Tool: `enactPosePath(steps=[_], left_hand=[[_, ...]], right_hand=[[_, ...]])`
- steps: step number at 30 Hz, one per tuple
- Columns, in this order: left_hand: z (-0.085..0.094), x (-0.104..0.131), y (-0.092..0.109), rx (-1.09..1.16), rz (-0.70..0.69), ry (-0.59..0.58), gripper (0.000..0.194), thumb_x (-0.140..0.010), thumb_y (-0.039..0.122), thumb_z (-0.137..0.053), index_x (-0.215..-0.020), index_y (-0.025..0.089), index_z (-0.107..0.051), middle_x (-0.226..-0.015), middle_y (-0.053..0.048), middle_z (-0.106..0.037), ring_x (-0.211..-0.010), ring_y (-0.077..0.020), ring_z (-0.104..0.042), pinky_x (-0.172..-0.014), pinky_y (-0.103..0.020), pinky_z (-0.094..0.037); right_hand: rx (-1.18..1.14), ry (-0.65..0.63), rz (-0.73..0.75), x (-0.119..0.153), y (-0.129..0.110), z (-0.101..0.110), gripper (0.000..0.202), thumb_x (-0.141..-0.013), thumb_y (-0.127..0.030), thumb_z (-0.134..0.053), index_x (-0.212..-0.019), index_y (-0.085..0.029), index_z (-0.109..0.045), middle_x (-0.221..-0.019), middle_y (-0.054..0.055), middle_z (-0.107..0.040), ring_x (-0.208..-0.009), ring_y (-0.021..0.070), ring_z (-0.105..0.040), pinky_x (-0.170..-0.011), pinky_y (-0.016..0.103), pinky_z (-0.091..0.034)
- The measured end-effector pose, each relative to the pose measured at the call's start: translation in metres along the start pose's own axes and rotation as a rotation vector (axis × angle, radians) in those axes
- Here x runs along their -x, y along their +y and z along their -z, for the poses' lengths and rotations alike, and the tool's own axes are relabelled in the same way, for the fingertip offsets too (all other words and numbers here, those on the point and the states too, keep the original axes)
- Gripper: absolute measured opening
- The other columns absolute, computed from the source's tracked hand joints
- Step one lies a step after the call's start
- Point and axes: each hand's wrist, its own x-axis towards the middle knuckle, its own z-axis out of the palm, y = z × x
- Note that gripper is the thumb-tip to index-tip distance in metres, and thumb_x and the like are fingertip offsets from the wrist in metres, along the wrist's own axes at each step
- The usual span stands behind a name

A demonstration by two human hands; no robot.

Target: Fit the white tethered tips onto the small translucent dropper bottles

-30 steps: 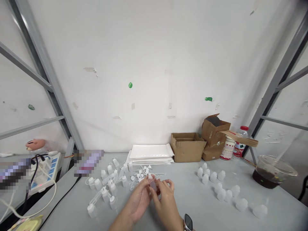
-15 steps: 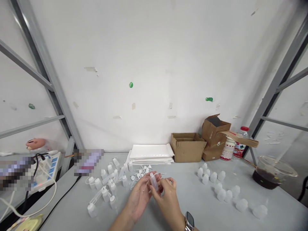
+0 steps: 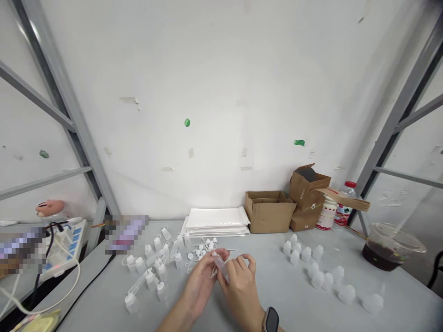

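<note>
Two hands (image 3: pixel 221 281), one bottle (image 3: pixel 220 266).

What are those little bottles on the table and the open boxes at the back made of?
The small bottle pinched between the left hand and right hand looks like soft, milky, half-clear plastic with a matt finish, as do the loose bottles lying to the right. The open boxes look like brown corrugated cardboard: dull, with creased, folded flaps.
</note>
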Motion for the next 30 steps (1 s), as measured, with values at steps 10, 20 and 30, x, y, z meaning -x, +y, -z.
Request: enactPosePath(steps=[10,20,30], left_hand=[[0.005,-0.001,0.0,0.065,0.067,-0.04,0.025,-0.074,0.015,-0.049,-0.093,0.014,-0.067,-0.101,-0.007,-0.067,-0.112,-0.0209,-0.051,-0.099,-0.031,-0.033],[0.002,0.0,0.002,0.077,0.095,-0.065,0.034,-0.072,0.013,-0.046,-0.101,0.014,-0.064,-0.105,-0.007,-0.066,-0.113,-0.0209,-0.05,-0.099,-0.032,-0.032],[0.002,-0.002,-0.005,-0.054,0.031,-0.061,0.04,-0.08,0.027,-0.042,-0.116,0.017,-0.056,-0.111,-0.006,-0.063,-0.116,-0.0213,-0.046,-0.098,-0.034,-0.029]], right_hand=[[-0.321,-0.192,-0.411,0.004,0.0,-0.005,0.022,-0.072,-0.02,-0.058,-0.057,-0.022,-0.042,-0.052,-0.004,-0.047,-0.054,0.0137,-0.044,-0.068,0.032,-0.035],[-0.577,-0.311,-0.717,-0.006,0.003,-0.003,0.025,-0.068,-0.023,-0.058,-0.054,-0.023,-0.038,-0.051,-0.004,-0.046,-0.055,0.0145,-0.044,-0.052,0.025,-0.032],[-0.046,0.009,-0.108,0.006,0.005,-0.011,0.017,-0.073,-0.004,-0.043,-0.072,-0.019,-0.05,-0.063,0.0,-0.055,-0.063,0.0168,-0.046,-0.077,0.037,-0.029]])
